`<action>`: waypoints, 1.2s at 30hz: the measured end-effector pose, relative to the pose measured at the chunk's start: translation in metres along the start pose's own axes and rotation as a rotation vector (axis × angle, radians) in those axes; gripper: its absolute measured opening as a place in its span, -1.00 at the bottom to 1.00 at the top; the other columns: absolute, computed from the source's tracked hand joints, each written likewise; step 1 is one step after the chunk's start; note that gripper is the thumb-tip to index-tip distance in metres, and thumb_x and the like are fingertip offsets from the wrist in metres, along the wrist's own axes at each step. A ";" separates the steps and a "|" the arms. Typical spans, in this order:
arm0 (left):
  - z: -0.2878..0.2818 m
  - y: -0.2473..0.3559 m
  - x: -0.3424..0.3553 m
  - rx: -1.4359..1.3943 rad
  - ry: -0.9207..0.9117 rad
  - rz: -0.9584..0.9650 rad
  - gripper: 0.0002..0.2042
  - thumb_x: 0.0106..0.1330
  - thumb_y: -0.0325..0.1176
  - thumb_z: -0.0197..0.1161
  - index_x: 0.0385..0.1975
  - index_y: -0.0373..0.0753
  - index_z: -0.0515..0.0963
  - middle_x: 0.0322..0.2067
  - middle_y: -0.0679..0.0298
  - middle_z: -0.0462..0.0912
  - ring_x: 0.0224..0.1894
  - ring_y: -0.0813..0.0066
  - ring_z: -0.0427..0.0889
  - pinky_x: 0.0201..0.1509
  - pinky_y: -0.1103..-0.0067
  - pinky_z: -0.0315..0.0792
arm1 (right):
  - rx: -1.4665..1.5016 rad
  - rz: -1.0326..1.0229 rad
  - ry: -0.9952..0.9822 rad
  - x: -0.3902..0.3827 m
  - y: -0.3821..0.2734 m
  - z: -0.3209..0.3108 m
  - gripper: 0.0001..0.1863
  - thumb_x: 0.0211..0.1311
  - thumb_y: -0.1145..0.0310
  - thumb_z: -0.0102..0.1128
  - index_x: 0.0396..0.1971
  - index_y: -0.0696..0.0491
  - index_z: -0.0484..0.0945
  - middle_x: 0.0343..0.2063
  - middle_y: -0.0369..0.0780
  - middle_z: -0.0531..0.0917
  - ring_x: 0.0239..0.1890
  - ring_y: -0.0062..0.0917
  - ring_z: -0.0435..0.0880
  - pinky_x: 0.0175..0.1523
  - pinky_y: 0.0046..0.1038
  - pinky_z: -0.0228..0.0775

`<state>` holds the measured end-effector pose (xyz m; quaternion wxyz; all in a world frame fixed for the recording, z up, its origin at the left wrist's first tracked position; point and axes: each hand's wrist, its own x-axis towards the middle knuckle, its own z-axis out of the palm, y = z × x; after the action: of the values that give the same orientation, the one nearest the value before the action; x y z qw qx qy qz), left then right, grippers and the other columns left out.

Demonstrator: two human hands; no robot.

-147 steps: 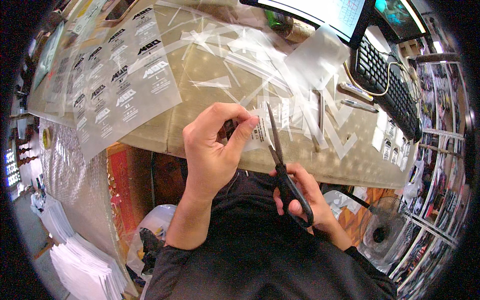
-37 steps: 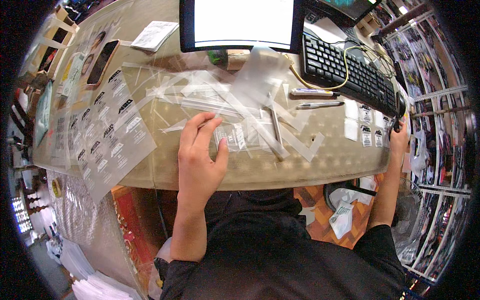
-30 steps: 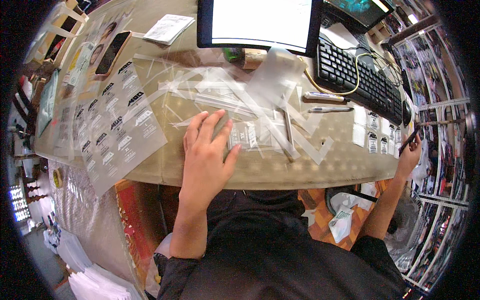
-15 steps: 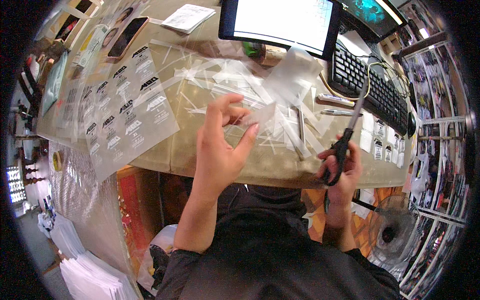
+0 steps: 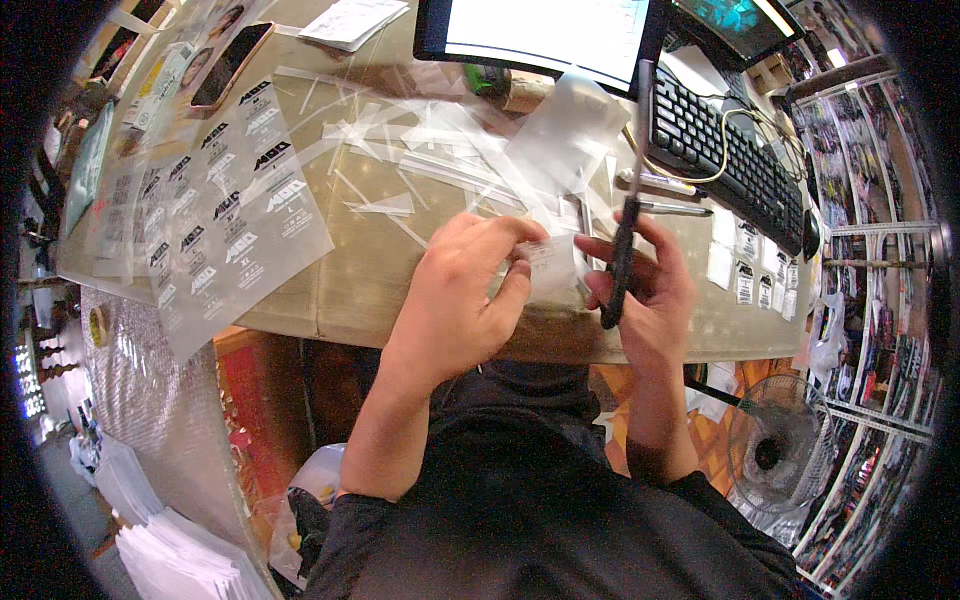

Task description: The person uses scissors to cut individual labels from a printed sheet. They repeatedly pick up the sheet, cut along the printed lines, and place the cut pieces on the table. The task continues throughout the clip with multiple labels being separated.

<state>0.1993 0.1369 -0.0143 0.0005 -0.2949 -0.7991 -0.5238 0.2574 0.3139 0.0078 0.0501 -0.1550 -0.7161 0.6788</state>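
Looks like a small workshop.
Shows scissors (image 5: 622, 255) at two o'clock, plastic offcuts (image 5: 450, 168) at twelve, packed shelves (image 5: 875, 280) at three.

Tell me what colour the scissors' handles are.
The handles are black; the head view shows them best, in the right hand.

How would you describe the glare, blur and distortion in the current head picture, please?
Head view: the monitor is washed nearly white; the desk curves along its front edge; print on the small sheet at the left hand is smeared; corners are black.
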 end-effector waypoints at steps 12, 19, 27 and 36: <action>0.040 -0.001 -0.030 -0.455 0.462 0.027 -0.60 -0.07 -0.64 0.08 -0.16 -0.26 0.26 -0.02 0.01 0.33 -0.03 0.27 0.40 0.11 0.43 0.25 | 0.307 -0.074 0.208 0.014 0.008 0.022 -0.49 -0.06 0.54 0.32 -0.04 0.14 0.36 -0.53 -0.26 0.55 -0.67 -0.64 0.51 -0.64 -0.63 0.33; 0.062 0.015 -0.029 -0.715 0.518 -0.075 -0.50 0.01 -0.59 0.19 -0.06 -0.26 0.12 0.09 0.03 0.16 0.06 0.35 0.26 0.15 0.44 0.17 | 0.463 -0.066 0.235 0.015 0.005 0.030 -0.49 -0.04 0.54 0.30 -0.04 0.16 0.34 -0.54 -0.28 0.52 -0.71 -0.64 0.47 -0.67 -0.61 0.33; 0.057 0.018 -0.018 -0.824 0.417 -0.322 -0.60 0.18 -0.56 0.18 -0.02 -0.32 0.20 -0.20 0.20 0.47 -0.20 0.56 0.50 -0.12 0.63 0.41 | 0.333 -0.059 0.172 0.002 0.016 0.031 -0.48 -0.03 0.53 0.30 -0.02 0.16 0.32 -0.51 -0.28 0.52 -0.60 -0.68 0.52 -0.59 -0.65 0.36; 0.018 -0.001 -0.003 -0.765 0.576 -0.278 -0.66 0.19 -0.62 0.14 -0.05 -0.33 0.27 -0.32 0.22 0.54 -0.34 0.65 0.50 -0.25 0.73 0.40 | 0.290 0.115 -0.226 -0.029 0.030 0.001 -0.41 0.03 0.41 0.31 0.05 0.17 0.25 -0.60 -0.28 0.48 -0.67 -0.59 0.51 -0.64 -0.56 0.39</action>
<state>0.2070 0.1498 -0.0243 0.0432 -0.0082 -0.5489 -0.8347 0.2892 0.3049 -0.0178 -0.0479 -0.1096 -0.6018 0.7897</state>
